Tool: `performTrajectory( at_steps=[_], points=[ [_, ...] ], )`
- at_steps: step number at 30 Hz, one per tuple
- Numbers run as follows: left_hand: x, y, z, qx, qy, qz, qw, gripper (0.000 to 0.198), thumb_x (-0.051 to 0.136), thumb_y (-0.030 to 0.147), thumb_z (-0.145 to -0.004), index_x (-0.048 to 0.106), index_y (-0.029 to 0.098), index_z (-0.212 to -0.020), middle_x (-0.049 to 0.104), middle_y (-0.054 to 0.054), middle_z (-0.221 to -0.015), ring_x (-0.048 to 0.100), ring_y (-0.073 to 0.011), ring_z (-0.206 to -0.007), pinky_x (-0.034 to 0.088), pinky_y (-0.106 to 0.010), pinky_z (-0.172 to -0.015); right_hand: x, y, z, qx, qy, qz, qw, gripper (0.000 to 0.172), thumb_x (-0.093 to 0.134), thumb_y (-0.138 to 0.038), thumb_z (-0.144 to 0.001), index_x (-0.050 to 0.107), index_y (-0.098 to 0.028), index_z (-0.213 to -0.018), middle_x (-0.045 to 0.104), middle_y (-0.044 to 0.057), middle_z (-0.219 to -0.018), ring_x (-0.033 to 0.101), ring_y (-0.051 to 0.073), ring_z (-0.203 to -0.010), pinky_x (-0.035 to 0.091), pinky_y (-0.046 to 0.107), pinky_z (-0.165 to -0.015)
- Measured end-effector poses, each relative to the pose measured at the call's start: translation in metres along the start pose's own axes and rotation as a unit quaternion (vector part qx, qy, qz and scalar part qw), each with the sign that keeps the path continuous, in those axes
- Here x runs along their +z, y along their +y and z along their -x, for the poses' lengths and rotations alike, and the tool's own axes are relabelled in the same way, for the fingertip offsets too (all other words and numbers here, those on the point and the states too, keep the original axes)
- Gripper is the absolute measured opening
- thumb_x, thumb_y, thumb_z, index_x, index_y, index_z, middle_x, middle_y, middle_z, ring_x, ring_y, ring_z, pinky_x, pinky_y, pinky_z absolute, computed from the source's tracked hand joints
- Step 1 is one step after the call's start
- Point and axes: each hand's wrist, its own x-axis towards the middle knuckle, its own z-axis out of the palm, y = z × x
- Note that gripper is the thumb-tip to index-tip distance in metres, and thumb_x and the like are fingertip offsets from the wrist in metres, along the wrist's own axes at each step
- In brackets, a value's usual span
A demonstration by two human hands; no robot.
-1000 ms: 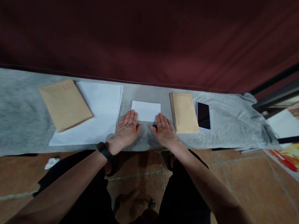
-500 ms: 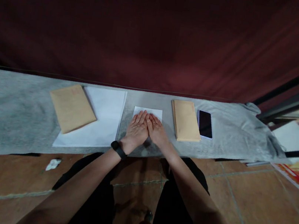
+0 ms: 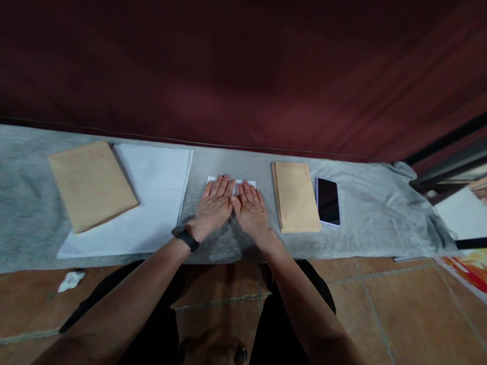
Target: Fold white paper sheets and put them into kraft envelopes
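A small folded white paper (image 3: 238, 182) lies on the grey cloth (image 3: 4, 189) that covers the low surface in front of me. My left hand (image 3: 213, 205), with a black band at the wrist, lies flat on the paper with its fingers stretched out. My right hand (image 3: 252, 213) lies flat beside it, thumbs close together, fingers also stretched out. Both hands cover most of the paper; only its far edge shows.
To the left lie white sheets (image 3: 148, 205) with a tan envelope (image 3: 91, 184) on top. To the right are a stack of tan envelopes (image 3: 295, 196) and a dark phone (image 3: 327, 200). A dark red curtain (image 3: 244, 54) hangs behind. A paper scrap (image 3: 71, 280) lies on the tiled floor.
My hands moved from the near corners of the paper together onto its middle, then slid forward so they cover nearly all of it. The paper looks smaller now.
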Motion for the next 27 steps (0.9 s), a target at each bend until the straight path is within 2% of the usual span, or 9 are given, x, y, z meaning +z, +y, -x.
performTrajectory(
  at_steps=[6,16,27],
  points=[
    [0.006,-0.004,-0.004,-0.02,0.013,-0.003,1.0,0.062,0.024,0.028,-0.101,0.029,0.004,-0.158,0.029,-0.017,-0.166,0.021,-0.0252,-0.156,0.015,-0.046,-0.127,0.006,0.004,-0.001,0.01,0.032,0.015,0.999,0.06,0.027,-0.043,-0.109,0.037,-0.006,-0.156,0.032,0.015,-0.164,0.03,0.028,-0.153,0.023,0.045,-0.125],
    [0.009,-0.021,0.004,-0.064,0.021,0.014,0.998,0.068,0.025,0.044,-0.104,0.028,0.004,-0.158,0.025,-0.018,-0.167,0.019,-0.0277,-0.156,0.019,-0.045,-0.127,0.011,0.01,0.008,0.017,0.079,0.036,0.996,0.065,0.03,-0.045,-0.108,0.035,-0.001,-0.156,0.034,0.02,-0.162,0.035,0.031,-0.15,0.028,0.048,-0.123],
    [0.011,-0.029,0.011,-0.062,0.034,0.031,0.997,0.066,0.027,0.04,-0.103,0.027,0.003,-0.158,0.026,-0.02,-0.166,0.021,-0.0288,-0.156,0.021,-0.048,-0.126,0.008,0.005,0.034,0.046,0.059,0.054,0.996,0.073,0.036,-0.05,-0.106,0.028,0.002,-0.157,0.028,0.024,-0.163,0.029,0.032,-0.152,0.026,0.048,-0.123]
  ],
)
